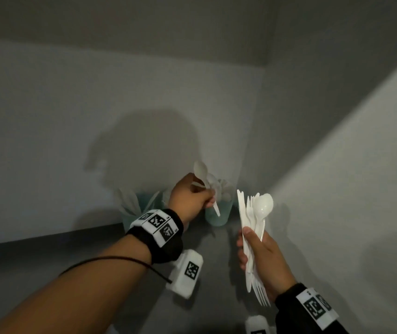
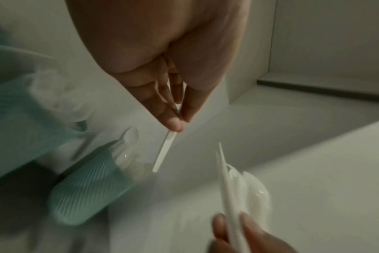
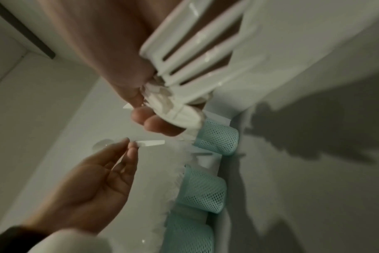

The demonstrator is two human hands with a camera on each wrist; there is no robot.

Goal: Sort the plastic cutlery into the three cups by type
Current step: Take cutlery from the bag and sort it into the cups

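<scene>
- Fingertips of the left hand [image 1: 189, 197] pinch a white plastic spoon [image 1: 204, 182] by its handle, bowl up and handle end pointing down, in front of the rightmost cup [image 1: 216, 214].
- Right hand [image 1: 262, 259], nearer the camera and to the right, grips a bundle of cutlery [image 1: 253, 227]: a spoon bowl and knife blades stick up, fork tines point down below the palm.
- Three teal mesh cups stand in a row against the back wall on the grey counter [image 1: 219, 261]; the rightmost already has spoons in it, the leftmost cup [image 1: 130, 206] holds white utensils whose type I cannot tell, and the middle one is mostly hidden by the left hand.
- Black wrist straps with white marker blocks sit on both arms.
</scene>
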